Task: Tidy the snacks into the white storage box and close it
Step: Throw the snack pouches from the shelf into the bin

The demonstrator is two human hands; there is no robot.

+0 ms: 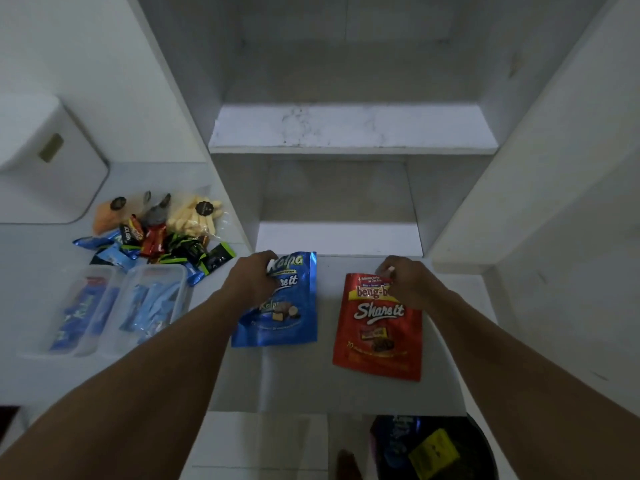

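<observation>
The left hand has its fingers clamped on the blue pouch. The right hand pinches the red pouch by its top, and both pouches lie on the counter. They'd best be lifted clear together, then carried to the white storage box at ten o'clock.

place: home storage nook | cues: white built-in shelves; snack packets heaped on counter
</observation>
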